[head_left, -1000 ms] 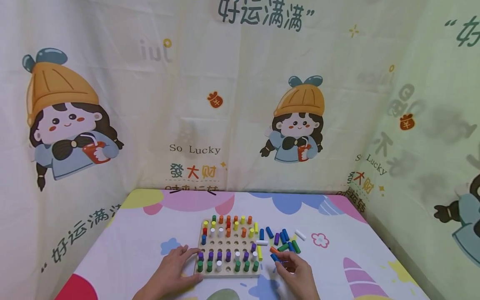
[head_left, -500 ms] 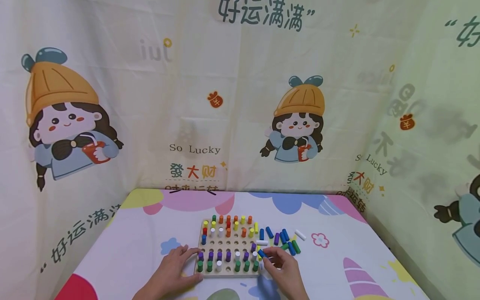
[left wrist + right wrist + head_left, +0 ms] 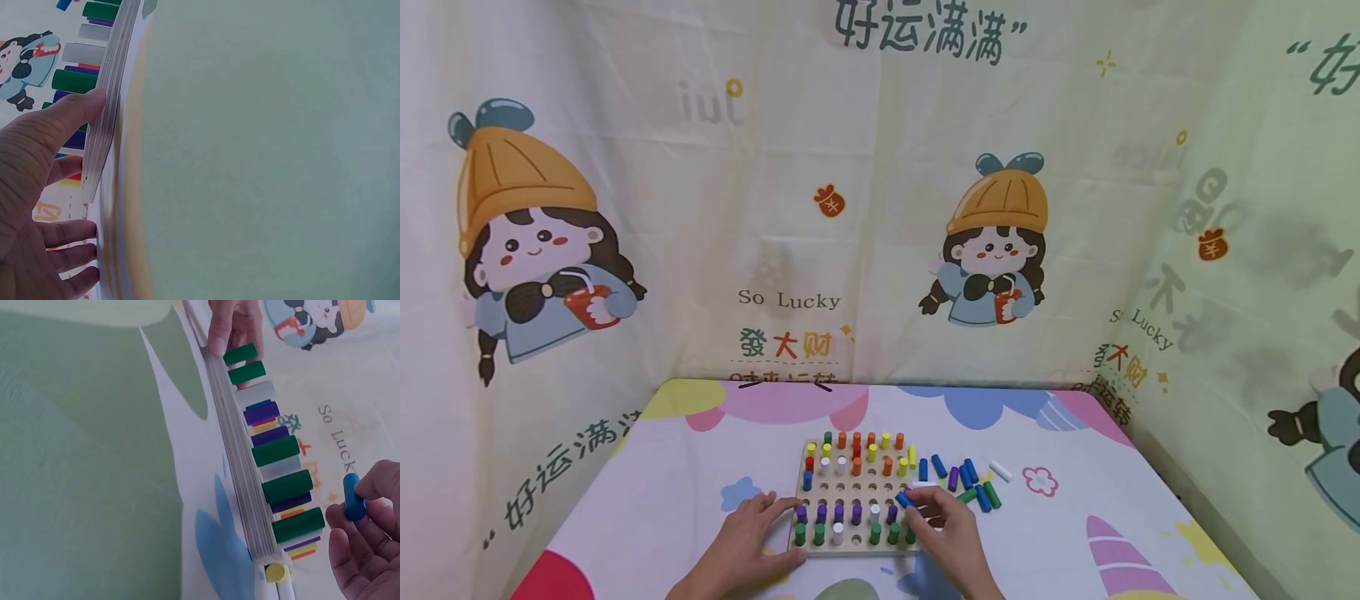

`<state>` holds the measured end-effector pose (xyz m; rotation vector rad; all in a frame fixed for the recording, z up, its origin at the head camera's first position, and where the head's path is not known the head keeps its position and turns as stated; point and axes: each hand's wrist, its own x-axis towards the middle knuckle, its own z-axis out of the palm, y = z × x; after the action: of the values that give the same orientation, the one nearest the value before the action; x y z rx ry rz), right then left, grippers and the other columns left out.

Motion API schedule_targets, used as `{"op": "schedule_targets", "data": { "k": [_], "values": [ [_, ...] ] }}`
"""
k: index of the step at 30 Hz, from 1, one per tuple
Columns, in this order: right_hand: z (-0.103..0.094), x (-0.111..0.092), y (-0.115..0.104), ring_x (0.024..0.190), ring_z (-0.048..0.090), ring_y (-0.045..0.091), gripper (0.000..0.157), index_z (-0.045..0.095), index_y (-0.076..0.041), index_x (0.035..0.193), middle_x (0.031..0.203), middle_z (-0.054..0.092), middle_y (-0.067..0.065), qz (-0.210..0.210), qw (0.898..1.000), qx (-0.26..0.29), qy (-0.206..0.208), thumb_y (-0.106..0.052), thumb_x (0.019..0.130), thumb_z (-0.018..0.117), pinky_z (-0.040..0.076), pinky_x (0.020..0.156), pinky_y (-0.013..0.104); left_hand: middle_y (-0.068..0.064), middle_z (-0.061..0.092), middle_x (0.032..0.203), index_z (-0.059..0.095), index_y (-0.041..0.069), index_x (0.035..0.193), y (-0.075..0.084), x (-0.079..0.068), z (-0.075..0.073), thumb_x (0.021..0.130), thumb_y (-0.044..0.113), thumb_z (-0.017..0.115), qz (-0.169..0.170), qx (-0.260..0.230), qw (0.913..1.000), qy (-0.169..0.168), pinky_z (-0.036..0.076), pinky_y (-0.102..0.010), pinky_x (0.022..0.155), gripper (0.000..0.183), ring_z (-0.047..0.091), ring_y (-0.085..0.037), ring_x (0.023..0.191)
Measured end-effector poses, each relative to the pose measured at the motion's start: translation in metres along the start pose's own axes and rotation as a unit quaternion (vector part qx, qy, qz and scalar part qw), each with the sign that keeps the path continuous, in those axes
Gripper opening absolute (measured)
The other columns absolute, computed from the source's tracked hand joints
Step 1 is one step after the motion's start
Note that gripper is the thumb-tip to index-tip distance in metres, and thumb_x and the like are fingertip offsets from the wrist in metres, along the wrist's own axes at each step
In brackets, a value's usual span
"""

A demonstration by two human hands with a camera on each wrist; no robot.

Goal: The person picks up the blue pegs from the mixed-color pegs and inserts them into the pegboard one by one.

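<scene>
One pegboard [image 3: 848, 493] has five green pegs [image 3: 876, 533] in its near row. The right hand [image 3: 951, 529] pinches one blue peg [image 3: 354, 497]; the left hand [image 3: 747, 533], fingers apart, touches the left edge.

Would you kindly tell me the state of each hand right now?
Left hand: open, touching the edge of the wooden pegboard.
Right hand: closed, holding a blue peg.

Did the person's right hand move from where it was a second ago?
Yes. The right hand, pinching a blue peg, has moved leftward in the head view, from beside the pegboard to its right edge.
</scene>
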<state>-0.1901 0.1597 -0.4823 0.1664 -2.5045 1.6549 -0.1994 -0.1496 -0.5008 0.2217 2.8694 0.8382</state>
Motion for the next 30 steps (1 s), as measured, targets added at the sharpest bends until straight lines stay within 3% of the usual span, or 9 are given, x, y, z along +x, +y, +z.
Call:
{"op": "schedule_targets", "data": {
  "k": [6, 22, 30],
  "values": [
    [0.008, 0.002, 0.000, 0.085, 0.068, 0.013, 0.018, 0.072, -0.007, 0.109, 0.107, 0.074, 0.006, -0.007, 1.000, -0.004, -0.005, -0.014, 0.093, 0.074, 0.056, 0.072, 0.022, -0.022, 0.050, 0.150, 0.062, 0.029, 0.138, 0.000, 0.000, 0.002, 0.072, 0.069, 0.080, -0.008, 0.002, 1.0000, 0.004, 0.035, -0.081, 0.100, 0.080, 0.041, -0.053, 0.136],
    [0.024, 0.007, -0.004, 0.081, 0.065, 0.011, 0.017, 0.074, -0.010, 0.107, 0.097, 0.073, -0.001, -0.010, 1.000, -0.012, -0.005, -0.016, 0.091, 0.077, 0.055, 0.072, 0.019, -0.025, 0.052, 0.146, 0.063, 0.022, 0.137, 0.000, 0.000, 0.006, 0.074, 0.064, 0.081, 0.000, 0.011, 0.9999, 0.003, 0.036, -0.079, 0.101, 0.078, 0.046, -0.052, 0.133],
    [0.031, 0.014, -0.004, 0.079, 0.067, 0.009, 0.012, 0.072, -0.009, 0.103, 0.096, 0.072, 0.001, -0.035, 0.999, 0.000, -0.014, -0.012, 0.092, 0.075, 0.055, 0.067, 0.020, -0.024, 0.051, 0.147, 0.062, 0.025, 0.138, -0.001, 0.000, 0.006, 0.074, 0.064, 0.081, -0.002, 0.009, 1.0000, 0.003, 0.036, -0.079, 0.101, 0.078, 0.044, -0.053, 0.134]
  ]
}}
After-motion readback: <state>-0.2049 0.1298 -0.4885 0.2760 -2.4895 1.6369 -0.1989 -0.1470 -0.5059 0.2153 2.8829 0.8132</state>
